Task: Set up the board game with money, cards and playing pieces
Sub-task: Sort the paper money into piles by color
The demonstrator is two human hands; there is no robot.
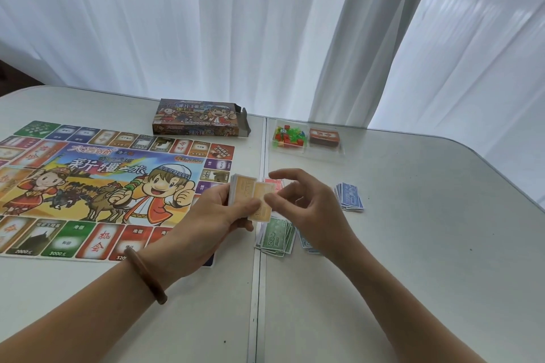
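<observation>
My left hand (218,215) grips a stack of pale orange play money (246,190) above the right edge of the colourful game board (88,180). My right hand (306,203) pinches the top orange note (261,209) by its right edge, slid partly off the stack. On the table under my hands lie a green 500 pile (275,237), a light blue pile (306,243) mostly hidden by my right wrist, and a pink pile (272,184). A dark blue pile (349,196) lies further right.
The open game box (197,121) stands behind the board. A clear plastic tray (306,150) at the back holds small coloured playing pieces (287,135) and a brown card deck (323,137). White curtains hang behind the table. A seam (259,289) splits the tabletop.
</observation>
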